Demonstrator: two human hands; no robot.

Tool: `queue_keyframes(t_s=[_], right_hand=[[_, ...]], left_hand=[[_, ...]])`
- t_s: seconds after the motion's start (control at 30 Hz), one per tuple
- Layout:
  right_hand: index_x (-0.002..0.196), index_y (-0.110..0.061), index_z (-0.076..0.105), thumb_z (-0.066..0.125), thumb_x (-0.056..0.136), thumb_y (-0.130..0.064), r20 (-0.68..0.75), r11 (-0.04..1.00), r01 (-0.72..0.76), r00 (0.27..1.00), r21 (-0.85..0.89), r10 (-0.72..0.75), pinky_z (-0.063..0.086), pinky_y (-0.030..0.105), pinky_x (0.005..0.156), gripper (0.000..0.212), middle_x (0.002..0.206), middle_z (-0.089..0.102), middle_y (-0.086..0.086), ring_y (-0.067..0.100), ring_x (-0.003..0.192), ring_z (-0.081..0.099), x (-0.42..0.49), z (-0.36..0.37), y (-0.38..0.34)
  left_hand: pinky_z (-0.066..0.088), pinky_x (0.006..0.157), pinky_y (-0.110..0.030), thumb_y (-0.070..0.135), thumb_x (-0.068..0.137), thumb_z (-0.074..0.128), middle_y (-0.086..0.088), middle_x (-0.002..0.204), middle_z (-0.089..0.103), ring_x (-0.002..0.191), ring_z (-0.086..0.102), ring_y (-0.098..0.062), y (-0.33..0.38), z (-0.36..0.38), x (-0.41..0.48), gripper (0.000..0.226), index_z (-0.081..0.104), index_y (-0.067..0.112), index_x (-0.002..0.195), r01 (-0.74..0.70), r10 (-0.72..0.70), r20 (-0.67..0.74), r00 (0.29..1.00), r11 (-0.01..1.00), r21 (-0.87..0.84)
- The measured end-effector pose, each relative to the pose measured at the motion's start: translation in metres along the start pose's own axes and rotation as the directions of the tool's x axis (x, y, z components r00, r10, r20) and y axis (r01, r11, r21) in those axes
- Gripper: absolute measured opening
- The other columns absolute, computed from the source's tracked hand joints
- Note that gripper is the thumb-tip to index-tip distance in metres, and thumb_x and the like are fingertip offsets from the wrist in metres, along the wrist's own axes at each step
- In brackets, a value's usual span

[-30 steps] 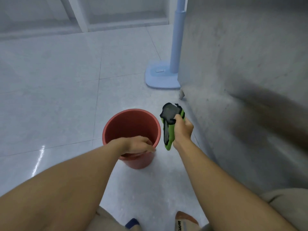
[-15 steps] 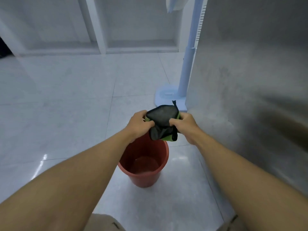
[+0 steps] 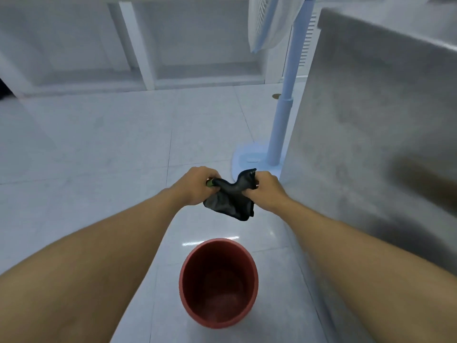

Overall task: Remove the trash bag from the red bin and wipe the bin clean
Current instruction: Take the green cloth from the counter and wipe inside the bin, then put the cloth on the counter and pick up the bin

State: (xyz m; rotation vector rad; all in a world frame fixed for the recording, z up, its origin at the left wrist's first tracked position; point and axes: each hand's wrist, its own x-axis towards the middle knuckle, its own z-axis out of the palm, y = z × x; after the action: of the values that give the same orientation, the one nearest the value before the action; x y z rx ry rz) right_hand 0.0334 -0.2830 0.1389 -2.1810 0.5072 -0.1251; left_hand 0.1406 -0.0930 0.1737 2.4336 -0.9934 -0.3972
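Note:
The red bin (image 3: 188, 293) stands upright on the tiled floor near the bottom of the view, with no bag in it. Above and beyond it, both hands hold a dark cloth with a green edge (image 3: 231, 201). My left hand (image 3: 195, 185) grips its left corner, where a bit of green shows. My right hand (image 3: 265, 190) grips its right side, with a dark corner sticking up by the fingers. The cloth sags between the two hands, well clear of the bin.
A pale blue standing fan (image 3: 280, 134) rises just beyond my right hand, its base (image 3: 244, 160) on the floor. A grey metal cabinet side (image 3: 371, 144) fills the right. White shelving (image 3: 148, 45) runs along the back wall. Glossy floor tiles (image 3: 86, 144) stretch to the left.
My left hand left the bin rim and joined my right hand on the cloth. Both hands rose away from the bin and spread the cloth apart; the view tilted up.

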Motion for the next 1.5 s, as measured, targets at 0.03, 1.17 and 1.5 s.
queue_keyframes(t_s=[0.03, 1.17, 1.5], right_hand=[[0.094, -0.012, 0.067, 0.066, 0.085, -0.014, -0.012, 1.000, -0.012, 1.000, 0.006, 0.013, 0.057, 0.039, 0.077, 0.010, 0.095, 0.071, 0.007, 0.026, 0.092, 0.068, -0.001, -0.016, -0.018], [0.134, -0.016, 0.053, 0.068, 0.080, -0.013, -0.211, 0.806, -0.591, 0.788, 0.002, 0.578, 0.052, 0.036, 0.088, 0.056, 0.124, 0.061, 0.007, 0.029, 0.111, 0.059, -0.242, -0.478, -0.083], [0.157, -0.017, 0.027, 0.059, 0.094, -0.033, -0.176, 0.839, -0.412, 0.911, -0.357, 0.373, 0.027, 0.045, 0.119, 0.072, 0.161, 0.033, 0.005, 0.026, 0.148, 0.028, -0.207, -0.481, -0.131]], left_hand=[[0.051, 0.075, -0.031, 0.014, 0.094, 0.063, -0.001, 0.094, 0.071, 0.084, 0.060, -0.020, 0.014, -0.022, 0.003, 0.015, 0.074, 0.015, 0.103, -0.008, 0.008, 0.018, 1.000, 1.000, 0.012], [0.046, 0.087, -0.032, 0.017, 0.096, 0.065, -0.013, 0.113, 0.067, 0.103, 0.059, -0.028, 0.536, -0.107, 0.023, 0.028, 0.064, 0.006, 0.121, -0.314, 0.263, 0.539, 0.800, 0.950, 0.002], [0.032, 0.119, -0.039, 0.030, 0.104, 0.053, -0.004, 0.161, 0.040, 0.145, 0.040, -0.024, 0.488, -0.169, 0.020, 0.056, 0.036, 0.019, 0.156, -0.256, 0.169, 0.501, 0.849, 0.960, 0.110]])
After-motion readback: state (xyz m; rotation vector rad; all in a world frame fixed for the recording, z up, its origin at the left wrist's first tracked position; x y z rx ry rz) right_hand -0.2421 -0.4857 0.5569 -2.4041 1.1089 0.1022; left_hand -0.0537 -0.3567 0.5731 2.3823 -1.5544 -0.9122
